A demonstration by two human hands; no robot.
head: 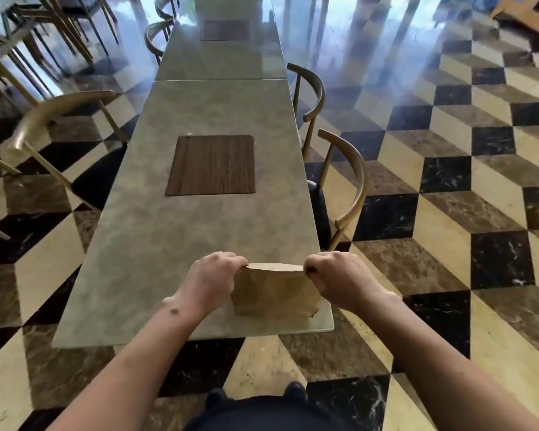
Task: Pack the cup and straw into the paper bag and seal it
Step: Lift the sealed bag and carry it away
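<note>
A brown paper bag [273, 292] stands upright near the front right corner of the grey stone table [156, 259]. Its top edge is folded flat and closed. My left hand [213, 279] pinches the left end of that folded top. My right hand [339, 276] pinches the right end. Both hands are closed on the fold, pulling it taut between them. No cup or straw shows; the closed bag hides whatever is inside.
A dark wooden placemat [212, 164] lies in the middle of the table, and a second placemat [226, 30] on the table beyond. Wooden chairs [343, 188] stand along both sides. The floor is checkered tile.
</note>
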